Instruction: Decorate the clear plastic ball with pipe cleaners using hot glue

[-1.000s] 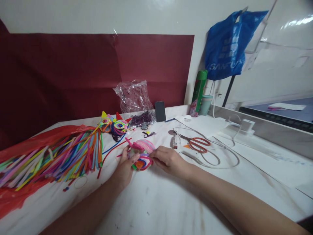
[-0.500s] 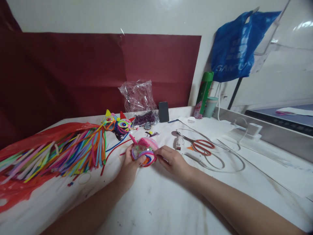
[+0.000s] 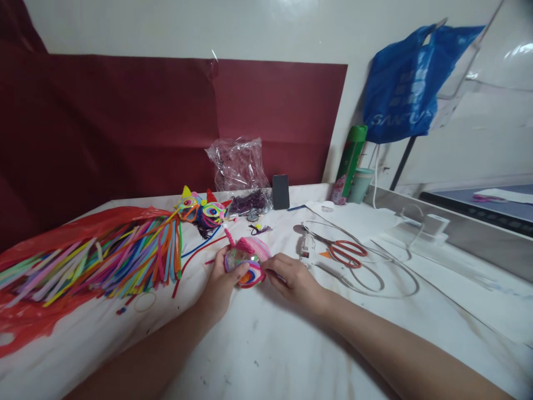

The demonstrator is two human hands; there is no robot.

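Note:
A round craft ball wrapped in coloured pipe cleaners, pink on top, rests just above the white table. My left hand cups its left side, thumb on its front. My right hand pinches its right edge with closed fingers. A red pipe cleaner trails out from under the ball to the left.
A fan of coloured pipe cleaners lies on a red plastic bag at left. Two finished colourful figures sit behind. Red-handled scissors, a white cable, a phone, a clear bag, a green can and a cup stand right and behind.
The view has shifted a little, sliding everything rightward in the frame. Both hands stay on the ball and have turned it slightly, with the right fingers working at its edge.

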